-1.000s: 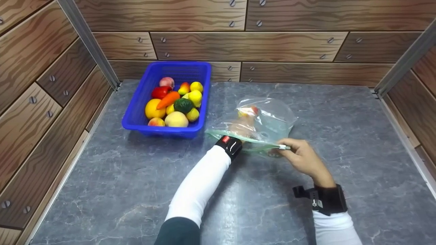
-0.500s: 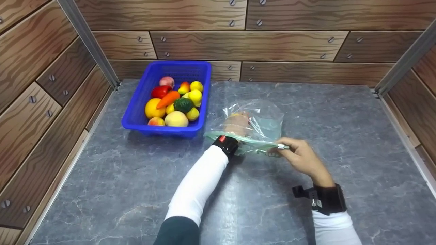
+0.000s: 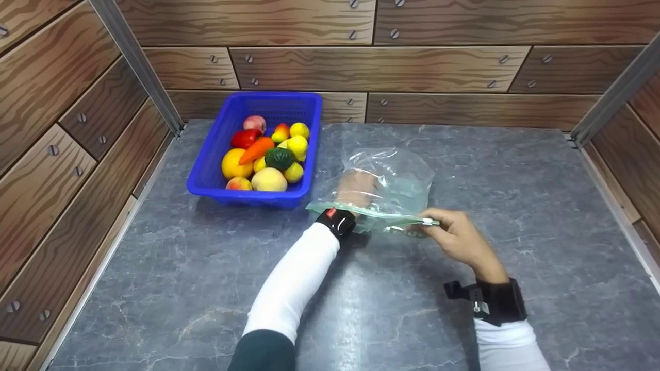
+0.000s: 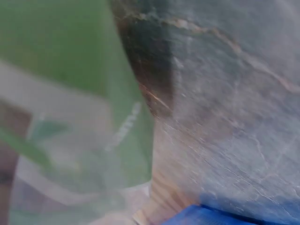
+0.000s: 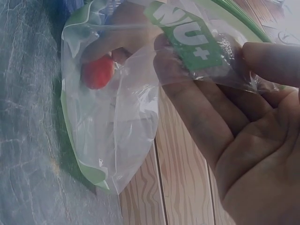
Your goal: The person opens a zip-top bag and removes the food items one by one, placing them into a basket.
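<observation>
A clear zip bag (image 3: 405,167) with a green-tinted mouth lies over the table, its opening toward me. My left hand (image 3: 356,189) is inside it up to the wrist, seen through the plastic. In the right wrist view its fingers hold a small red-and-yellow fruit (image 5: 97,72), of which only the red end shows. The head view has that fruit hidden beneath the hand. My right hand (image 3: 460,239) pinches the right end of the bag's mouth, beside the white zip slider (image 3: 428,221). The left wrist view is mostly blurred green-printed plastic (image 4: 79,51).
A blue basket (image 3: 258,199) stands left of the bag, close to it. In it lie several pieces of produce, among them a carrot (image 3: 257,150), an orange (image 3: 235,164) and a red pepper (image 3: 246,138). Wood-patterned walls (image 3: 381,69) enclose the grey marbled table (image 3: 206,288).
My left hand has shifted left and slightly toward me inside the bag, and the fruit has gone out of sight in the head view. The bag's far part shifted left; my right hand stayed put.
</observation>
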A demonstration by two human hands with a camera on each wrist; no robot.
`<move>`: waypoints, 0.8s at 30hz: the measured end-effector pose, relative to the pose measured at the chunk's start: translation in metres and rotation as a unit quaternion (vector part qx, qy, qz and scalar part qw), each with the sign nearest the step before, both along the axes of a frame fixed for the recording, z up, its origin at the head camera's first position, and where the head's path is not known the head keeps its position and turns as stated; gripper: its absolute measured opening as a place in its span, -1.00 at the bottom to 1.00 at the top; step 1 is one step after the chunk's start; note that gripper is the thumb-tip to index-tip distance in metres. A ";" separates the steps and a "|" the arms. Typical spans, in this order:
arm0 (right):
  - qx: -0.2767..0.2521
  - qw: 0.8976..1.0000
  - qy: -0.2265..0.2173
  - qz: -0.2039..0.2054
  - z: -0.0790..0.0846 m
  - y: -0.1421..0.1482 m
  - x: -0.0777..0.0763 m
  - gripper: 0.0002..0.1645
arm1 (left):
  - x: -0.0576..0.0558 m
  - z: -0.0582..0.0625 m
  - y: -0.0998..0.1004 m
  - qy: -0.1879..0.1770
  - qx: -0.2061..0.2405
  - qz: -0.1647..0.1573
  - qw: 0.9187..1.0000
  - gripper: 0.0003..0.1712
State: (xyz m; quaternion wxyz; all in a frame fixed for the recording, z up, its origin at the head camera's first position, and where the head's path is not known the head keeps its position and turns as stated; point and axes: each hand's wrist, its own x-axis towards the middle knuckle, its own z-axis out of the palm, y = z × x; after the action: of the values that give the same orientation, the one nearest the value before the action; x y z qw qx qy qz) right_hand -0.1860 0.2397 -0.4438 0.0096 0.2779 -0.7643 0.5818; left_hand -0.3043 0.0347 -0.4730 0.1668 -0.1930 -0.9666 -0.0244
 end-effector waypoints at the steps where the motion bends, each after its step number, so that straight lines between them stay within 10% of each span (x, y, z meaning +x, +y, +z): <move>1: 0.000 1.000 0.000 0.000 0.000 0.000 0.000 -0.82 | 0.000 0.000 -0.001 -0.011 0.004 -0.005 1.000 -0.84; 15: 0.010 1.000 -0.002 -0.022 0.001 0.001 0.001 -0.82 | 0.015 0.018 -0.011 -0.081 -0.024 -0.082 0.993 -0.60; 24: 0.027 0.999 0.009 -0.039 0.002 0.000 0.001 -0.82 | 0.028 0.025 -0.012 -0.171 -0.025 -0.078 0.982 -0.71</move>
State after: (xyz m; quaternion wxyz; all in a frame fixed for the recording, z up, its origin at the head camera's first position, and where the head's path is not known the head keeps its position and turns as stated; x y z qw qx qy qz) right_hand -0.1851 0.2401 -0.4422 0.0314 0.2527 -0.7902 0.5575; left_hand -0.2765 0.0231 -0.4475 -0.0086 -0.2648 -0.9632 -0.0455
